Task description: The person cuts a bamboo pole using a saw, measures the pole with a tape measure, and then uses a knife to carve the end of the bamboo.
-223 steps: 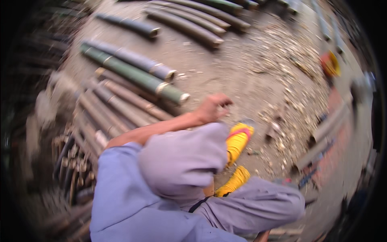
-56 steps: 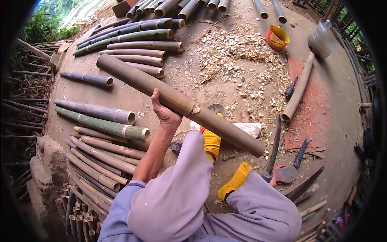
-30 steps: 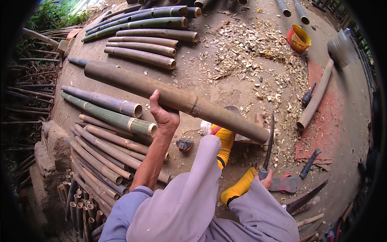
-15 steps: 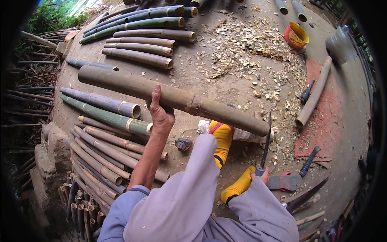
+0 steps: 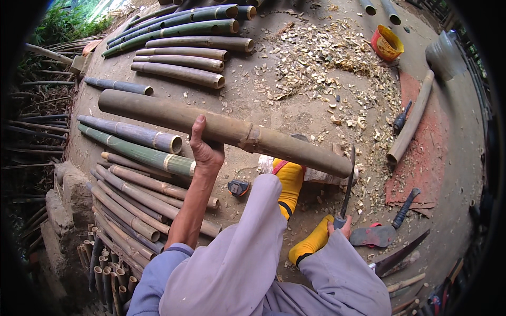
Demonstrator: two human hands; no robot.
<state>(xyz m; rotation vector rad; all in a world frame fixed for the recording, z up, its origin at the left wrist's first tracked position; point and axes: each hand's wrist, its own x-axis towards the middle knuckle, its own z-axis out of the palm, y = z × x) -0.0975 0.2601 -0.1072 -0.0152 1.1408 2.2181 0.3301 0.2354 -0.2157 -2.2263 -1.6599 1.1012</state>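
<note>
Wrapped around a thick brown bamboo pole [image 5: 179, 115], my left hand [image 5: 207, 150] has its thumb on top. The pole slants down to the right over a pale log [image 5: 322, 178], where my yellow-socked foot [image 5: 289, 181] rests. My right hand [image 5: 346, 228] grips the dark handle of a long knife [image 5: 349, 185], its blade pointing up beside the pole's right end. Whether the blade touches the bamboo I cannot tell. My other yellow-socked foot [image 5: 312, 243] is next to the right hand, which is partly hidden by my trouser leg.
Cut bamboo poles [image 5: 145, 150] lie at left and far left. Wood chips [image 5: 316, 52] cover the far ground. A red-yellow bucket [image 5: 387, 43], a power drill [image 5: 402, 118], a sandal [image 5: 373, 237], a curved blade [image 5: 403, 254] and a tape measure [image 5: 239, 188] lie around.
My left hand and the left part of the bamboo pole have shifted slightly left and down. The knife and my right hand have hardly moved.
</note>
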